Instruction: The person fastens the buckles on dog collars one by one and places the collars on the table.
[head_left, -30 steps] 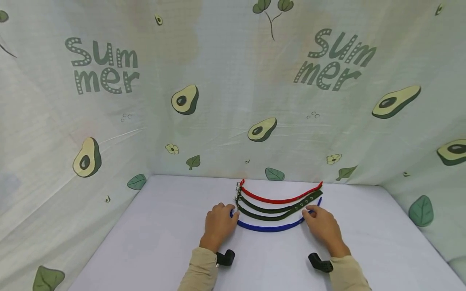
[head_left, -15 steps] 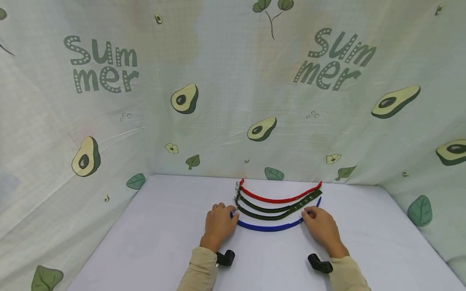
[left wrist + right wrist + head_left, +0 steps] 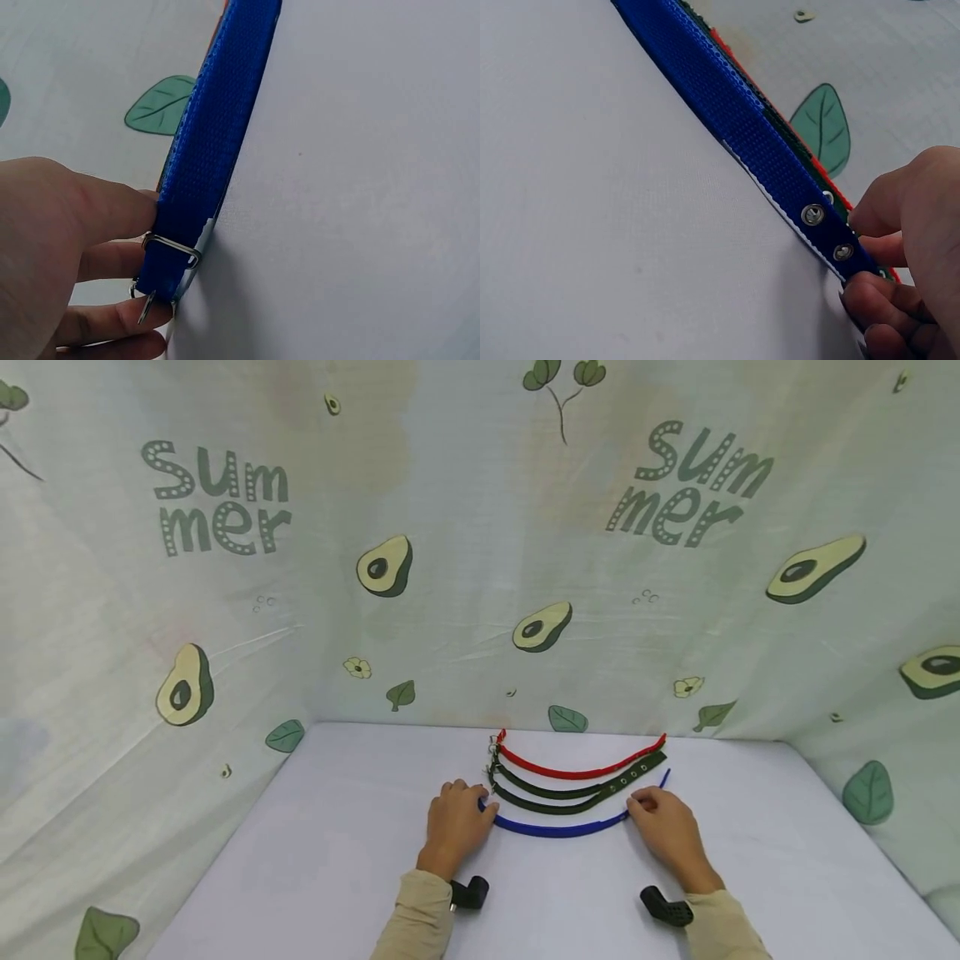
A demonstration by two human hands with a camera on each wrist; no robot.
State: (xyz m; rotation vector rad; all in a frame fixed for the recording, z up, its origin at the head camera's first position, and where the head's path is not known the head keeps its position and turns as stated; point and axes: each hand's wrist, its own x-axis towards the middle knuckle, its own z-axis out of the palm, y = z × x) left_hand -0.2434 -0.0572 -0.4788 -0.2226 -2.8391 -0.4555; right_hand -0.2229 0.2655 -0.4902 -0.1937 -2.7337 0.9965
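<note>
A blue collar (image 3: 551,832) stands curved on its edge on the white table, bowed toward me. My left hand (image 3: 455,822) pinches its left end, where a metal buckle (image 3: 172,249) and a ring show in the left wrist view. At the other end my right hand (image 3: 663,827) grips the strap between thumb and fingers, close to metal eyelets (image 3: 813,214). The collar's thin blue tip (image 3: 665,778) pokes out beyond that hand. Just behind lie two dark green collars (image 3: 551,811), one with eyelets on its right end, and a red collar (image 3: 577,775) farthest back.
The white table (image 3: 555,902) runs back to a hanging cloth (image 3: 465,677) printed with avocados, leaves and lettering. Metal fittings (image 3: 492,760) of the other collars cluster at their left ends. A black wrist camera (image 3: 470,893) sits by the left sleeve, another black camera (image 3: 666,907) by the right.
</note>
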